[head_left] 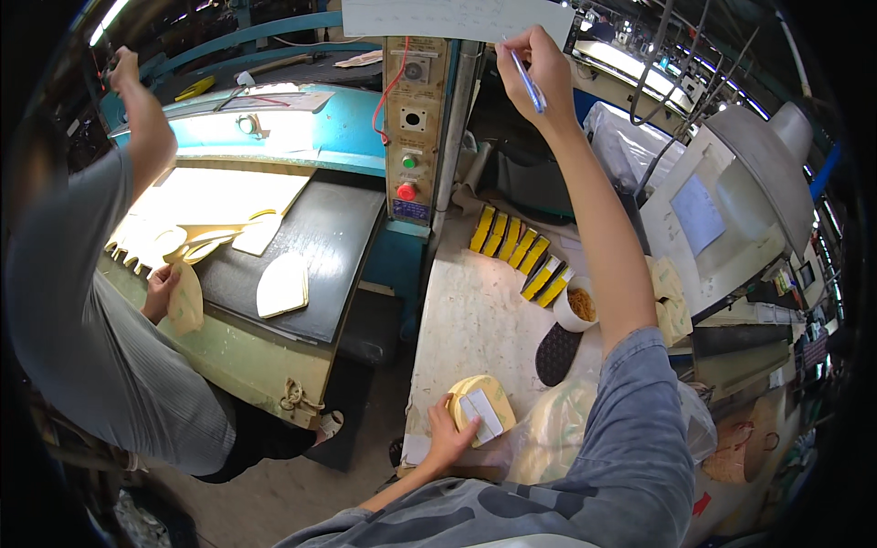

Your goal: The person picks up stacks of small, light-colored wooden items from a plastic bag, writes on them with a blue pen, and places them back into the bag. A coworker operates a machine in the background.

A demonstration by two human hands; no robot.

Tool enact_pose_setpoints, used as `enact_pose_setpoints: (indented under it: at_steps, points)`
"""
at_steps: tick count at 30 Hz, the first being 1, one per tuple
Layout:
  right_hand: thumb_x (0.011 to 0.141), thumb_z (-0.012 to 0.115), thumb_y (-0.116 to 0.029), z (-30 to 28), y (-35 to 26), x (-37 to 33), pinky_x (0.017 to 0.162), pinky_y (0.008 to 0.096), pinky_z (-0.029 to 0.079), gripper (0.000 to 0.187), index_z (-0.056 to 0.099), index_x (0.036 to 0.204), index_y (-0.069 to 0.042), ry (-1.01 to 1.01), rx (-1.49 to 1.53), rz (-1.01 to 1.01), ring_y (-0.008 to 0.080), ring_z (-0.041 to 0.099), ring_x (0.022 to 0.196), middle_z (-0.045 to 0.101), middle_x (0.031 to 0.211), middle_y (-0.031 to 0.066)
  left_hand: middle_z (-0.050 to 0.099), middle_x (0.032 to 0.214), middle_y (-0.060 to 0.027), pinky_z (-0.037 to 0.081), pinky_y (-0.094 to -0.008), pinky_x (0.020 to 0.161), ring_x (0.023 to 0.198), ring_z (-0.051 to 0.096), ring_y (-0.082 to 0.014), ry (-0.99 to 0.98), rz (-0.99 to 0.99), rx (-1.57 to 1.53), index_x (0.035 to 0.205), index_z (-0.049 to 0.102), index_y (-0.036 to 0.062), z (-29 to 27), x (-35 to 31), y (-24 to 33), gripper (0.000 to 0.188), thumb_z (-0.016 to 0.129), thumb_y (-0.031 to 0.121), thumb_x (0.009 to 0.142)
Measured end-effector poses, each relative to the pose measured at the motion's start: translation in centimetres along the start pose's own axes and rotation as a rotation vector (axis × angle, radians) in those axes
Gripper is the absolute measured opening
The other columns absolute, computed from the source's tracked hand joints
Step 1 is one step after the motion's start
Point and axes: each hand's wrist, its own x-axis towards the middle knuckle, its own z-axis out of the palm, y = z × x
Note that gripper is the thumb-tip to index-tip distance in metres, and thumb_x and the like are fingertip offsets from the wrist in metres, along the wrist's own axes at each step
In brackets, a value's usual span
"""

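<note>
Up top, the right hand (541, 75) has its fingers clamped on a blue ballpoint pen (527, 82) by the white sheet's (438, 18) lower edge; down on the worktable (457, 320), the left hand (448, 437) grips a stack of yellow cut-out pieces (495, 393), white label (481, 416) uppermost, beside a clear plastic bag (548, 429).

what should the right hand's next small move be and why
Probably mark the white sheet with the pen: the right hand holds it, tip near the sheet's lower edge, while the left hand grips the yellow stack.
</note>
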Motion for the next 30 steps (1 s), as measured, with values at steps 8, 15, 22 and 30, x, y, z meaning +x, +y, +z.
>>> enact_pose_setpoints:
  at_steps: [8, 15, 22, 30]
  points:
    - [0.09, 0.068, -0.008, 5.9, 1.4, 1.5, 0.068, 0.0355, 0.054, 0.035, 0.057, 0.123, -0.003, 0.119, 0.034, 0.073, 0.0216, 0.066, 0.075, 0.067, 0.086, 0.0102, 0.042, 0.128, -0.0248, 0.035, -0.0495, 0.112, 0.124, 0.045, -0.0421, 0.03, 0.048, 0.007, 0.15, 0.035, -0.0006, 0.4, 0.8, -0.9, 0.089, 0.075, 0.048, 0.087]
    - [0.092, 0.07, -0.009, 7.5, 2.4, 1.8, 0.066, 0.0328, 0.052, 0.033, 0.057, 0.121, -0.004, 0.135, 0.157, 0.172, 0.0181, 0.059, 0.075, 0.06, 0.086, 0.0061, 0.043, 0.123, -0.0245, 0.037, -0.05, 0.109, 0.12, 0.046, -0.0412, 0.046, 0.053, -0.018, 0.148, 0.037, -0.0036, 0.4, 0.8, -0.7, 0.091, 0.079, 0.046, 0.085]
    - [0.093, 0.07, -0.009, 8.2, 2.4, 2.3, 0.067, 0.0324, 0.051, 0.032, 0.056, 0.122, -0.004, 0.156, 0.204, 0.174, 0.018, 0.058, 0.077, 0.06, 0.091, 0.0081, 0.043, 0.126, -0.0243, 0.037, -0.0494, 0.11, 0.122, 0.047, -0.0415, 0.023, 0.032, 0.004, 0.151, 0.034, -0.0004, 0.1, 0.5, -0.4, 0.09, 0.075, 0.049, 0.087]
    - [0.094, 0.067, -0.011, 8.0, 3.7, 2.9, 0.058, 0.0328, 0.045, 0.012, 0.058, 0.1, -0.006, 0.06, 0.213, 0.1, 0.0159, 0.057, 0.068, 0.057, 0.077, 0.0045, 0.042, 0.123, -0.0236, 0.038, -0.0505, 0.108, 0.119, 0.046, -0.0401, 0.037, 0.044, -0.025, 0.149, 0.036, -0.0029, 0.3, 0.5, -0.4, 0.092, 0.077, 0.049, 0.086]
